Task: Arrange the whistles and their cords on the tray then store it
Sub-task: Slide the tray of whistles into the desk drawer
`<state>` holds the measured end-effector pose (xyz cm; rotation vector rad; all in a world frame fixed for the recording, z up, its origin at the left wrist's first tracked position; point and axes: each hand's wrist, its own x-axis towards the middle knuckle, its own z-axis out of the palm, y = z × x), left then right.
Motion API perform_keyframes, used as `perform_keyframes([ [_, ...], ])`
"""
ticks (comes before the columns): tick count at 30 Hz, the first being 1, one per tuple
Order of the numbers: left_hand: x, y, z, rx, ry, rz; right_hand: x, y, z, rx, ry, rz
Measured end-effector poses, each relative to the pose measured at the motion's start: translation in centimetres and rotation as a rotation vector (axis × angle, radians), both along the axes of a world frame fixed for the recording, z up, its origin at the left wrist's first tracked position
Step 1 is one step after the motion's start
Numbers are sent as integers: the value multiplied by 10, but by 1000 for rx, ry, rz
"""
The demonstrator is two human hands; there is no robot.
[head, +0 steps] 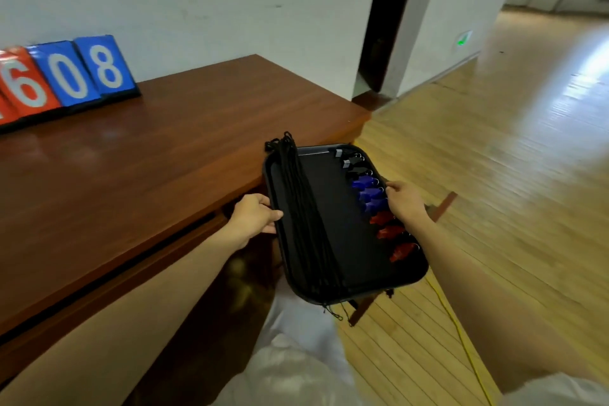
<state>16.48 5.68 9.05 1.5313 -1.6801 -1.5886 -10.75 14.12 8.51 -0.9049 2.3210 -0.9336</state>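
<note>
Hands curled round tray edges

Both hands, left and right, gripping black tray, whistles, cords

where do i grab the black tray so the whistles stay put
Grip the tray by its two long rims near mid-length, one hand from each side; loose whistles line the right edge and cords the left, so keep it level.

desk blocks left; floor side open
</note>
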Motion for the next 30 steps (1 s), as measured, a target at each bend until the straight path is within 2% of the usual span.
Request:
perform_keyframes([
  [7,-55,32,-11,39,29,-94,-39,48,-3,16,-16,-154],
  [15,-82,47,-35,115,2,-128,-59,69,-30,105,-62,-182],
  [30,-112,-7,-59,190,-61,-85,-87,5,-47,231,-111,-109],
])
